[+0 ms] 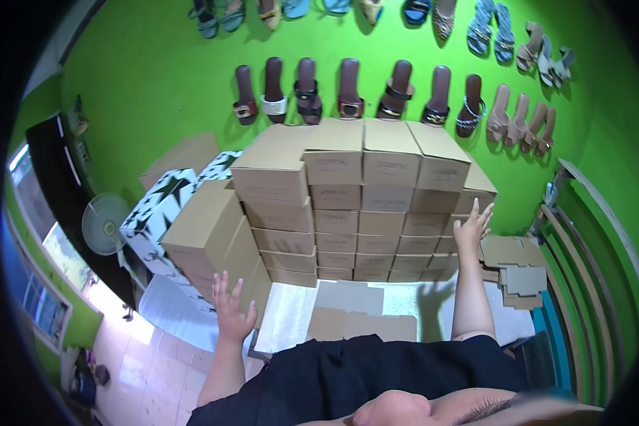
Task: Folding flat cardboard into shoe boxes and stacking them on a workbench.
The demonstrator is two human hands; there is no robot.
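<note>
Both of my hands are raised, fingers apart, with nothing in them. My left hand [233, 309] is nearest the brown cardboard boxes [202, 220] stacked at the left. Out to the right, my right hand [473, 226] is in front of the right end of a wall of stacked brown shoe boxes [381, 224]. Whether either hand touches a box, I cannot tell. Between my arms, flat cardboard pieces [362, 325] lie on a white surface [285, 307], and the shadow of my right arm falls beside them.
Sandals [349, 89] hang in rows on the green wall [177, 78]. White boxes with dark stars [160, 209] and a fan [106, 226] stand at the left. More flattened cardboard [522, 273] lies at the right, beside a slatted wooden rack [582, 263].
</note>
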